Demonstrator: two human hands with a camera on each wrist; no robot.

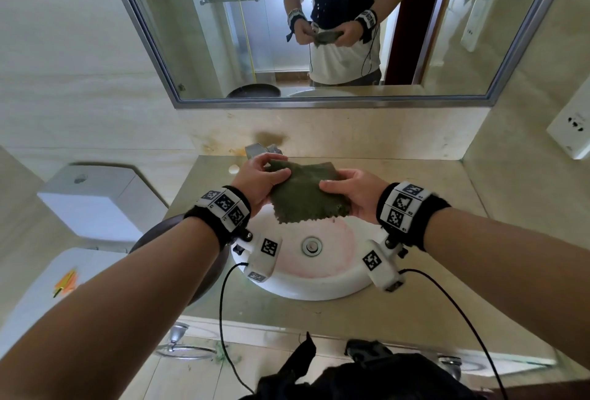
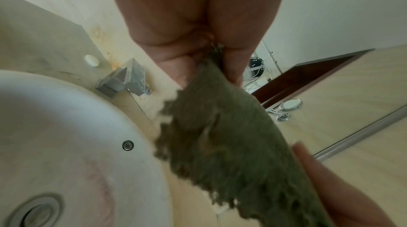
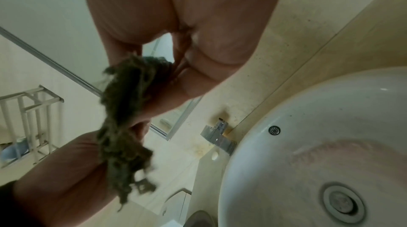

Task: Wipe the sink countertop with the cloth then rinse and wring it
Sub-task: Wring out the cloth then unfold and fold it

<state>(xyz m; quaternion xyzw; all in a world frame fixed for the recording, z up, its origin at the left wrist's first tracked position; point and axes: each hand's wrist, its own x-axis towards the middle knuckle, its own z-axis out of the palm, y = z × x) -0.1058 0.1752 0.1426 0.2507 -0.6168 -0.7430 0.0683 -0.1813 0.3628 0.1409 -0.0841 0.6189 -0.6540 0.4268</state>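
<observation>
While both hands hold the green cloth [image 1: 306, 193] spread above the back of the sink basin [image 1: 319, 288], the left hand [image 1: 258, 181] pinches its far-left corner and the right hand [image 1: 352, 195] clamps thumb over its right edge. Neither grip takes in much fabric, so a hard tug could pull an edge free and drop the cloth into the basin. If it gets bunched unevenly before wiping the countertop [image 1: 424, 182] around the basin, it may smear rather than clean.
</observation>
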